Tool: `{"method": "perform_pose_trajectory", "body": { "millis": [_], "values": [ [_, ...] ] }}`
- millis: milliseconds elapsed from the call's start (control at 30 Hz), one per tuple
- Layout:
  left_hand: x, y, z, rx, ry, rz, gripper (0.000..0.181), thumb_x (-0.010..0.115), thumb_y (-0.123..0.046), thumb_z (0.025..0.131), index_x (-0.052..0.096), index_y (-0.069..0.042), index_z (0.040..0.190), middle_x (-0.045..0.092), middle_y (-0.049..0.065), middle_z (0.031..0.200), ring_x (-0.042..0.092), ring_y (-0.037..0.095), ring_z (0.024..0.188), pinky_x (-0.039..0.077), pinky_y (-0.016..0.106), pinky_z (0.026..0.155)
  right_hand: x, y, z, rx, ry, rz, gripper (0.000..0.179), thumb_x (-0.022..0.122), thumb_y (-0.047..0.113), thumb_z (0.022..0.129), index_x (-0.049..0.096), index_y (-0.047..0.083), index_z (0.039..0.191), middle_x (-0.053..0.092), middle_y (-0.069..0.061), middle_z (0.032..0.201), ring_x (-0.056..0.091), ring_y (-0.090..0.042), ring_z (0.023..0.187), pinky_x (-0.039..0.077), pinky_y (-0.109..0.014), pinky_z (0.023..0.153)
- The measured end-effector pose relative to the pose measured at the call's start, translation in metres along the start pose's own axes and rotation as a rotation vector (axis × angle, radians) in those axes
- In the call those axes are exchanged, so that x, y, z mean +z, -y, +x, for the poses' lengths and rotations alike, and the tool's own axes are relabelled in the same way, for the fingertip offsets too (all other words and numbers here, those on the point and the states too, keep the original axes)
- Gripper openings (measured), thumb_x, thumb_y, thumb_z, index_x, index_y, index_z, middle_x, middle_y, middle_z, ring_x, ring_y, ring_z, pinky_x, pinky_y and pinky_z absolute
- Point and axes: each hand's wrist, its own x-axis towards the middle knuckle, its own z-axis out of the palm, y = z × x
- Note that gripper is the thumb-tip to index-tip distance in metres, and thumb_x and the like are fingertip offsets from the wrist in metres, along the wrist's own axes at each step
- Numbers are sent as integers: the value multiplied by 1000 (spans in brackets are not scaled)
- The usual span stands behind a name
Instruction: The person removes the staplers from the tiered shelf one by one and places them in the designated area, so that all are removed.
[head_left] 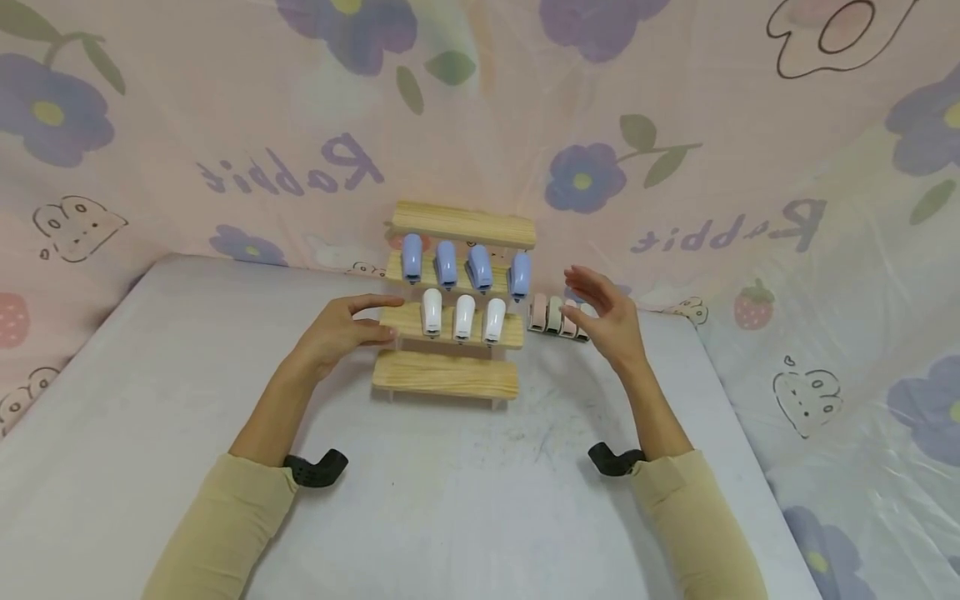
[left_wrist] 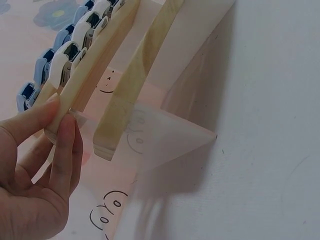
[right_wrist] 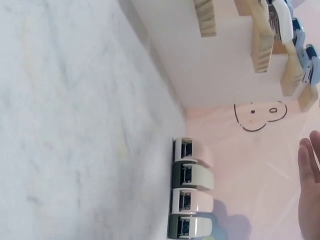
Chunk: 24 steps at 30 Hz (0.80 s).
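My left hand (head_left: 333, 335) pinches the left end of a board on a tiered wooden display rack (head_left: 446, 374); in the left wrist view, its thumb and fingers (left_wrist: 64, 155) close around that board end. Three white staplers (head_left: 464, 317) stand on this tier, right of the hand. Several blue staplers (head_left: 446, 265) line the tier above. My right hand (head_left: 613, 327) is raised to the right of the rack, fingers apart and holding nothing. Close by it is a row of pink and grey-green staplers (head_left: 554, 314), partly hidden by that hand in the head view.
The rack's top board (head_left: 463, 223) and lowest board bear no staplers. Clear side panels (left_wrist: 165, 135) support the boards. A white table (head_left: 450, 500) lies beneath, and a printed flower-and-rabbit curtain (head_left: 465, 108) hangs behind. Black wrist mounts (head_left: 318, 469) jut inward from both forearms.
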Motion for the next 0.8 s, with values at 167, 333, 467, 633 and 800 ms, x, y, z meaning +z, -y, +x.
{"method": "perform_pose_trajectory", "body": {
  "millis": [167,333,467,633,800],
  "values": [
    [0,0,0,0,6,-11,54,79,-14,87,61,-14,137,53,14,139,58,27,117,50,29,89,6,7,3,-25,37,23,60,72,-14,83,52,-5,139,56,-24,135,54,-35,124,43,-38,106],
    [0,0,0,-2,7,-12,54,78,-13,87,60,-13,138,49,14,144,57,29,119,49,33,93,15,12,6,-4,45,42,63,71,-17,82,51,-6,140,55,-26,135,53,-38,125,42,-41,106],
    [1,1,1,-2,8,-14,54,79,-14,86,61,-13,137,44,14,149,52,31,126,46,39,99,22,18,9,-2,42,59,63,69,-22,79,50,-10,138,53,-31,134,52,-44,124,41,-46,106],
    [0,2,1,-1,9,-15,55,79,-15,86,61,-13,137,43,14,150,52,31,126,46,39,98,32,31,14,-21,66,85,61,68,-23,80,47,-15,136,52,-35,132,50,-49,122,40,-51,106],
    [-1,1,1,7,6,-18,54,79,-14,87,61,-13,137,47,13,146,58,27,118,50,30,90,36,21,21,-12,88,101,63,71,-17,82,47,-10,140,53,-30,135,52,-43,124,42,-44,107]
  ]
}}
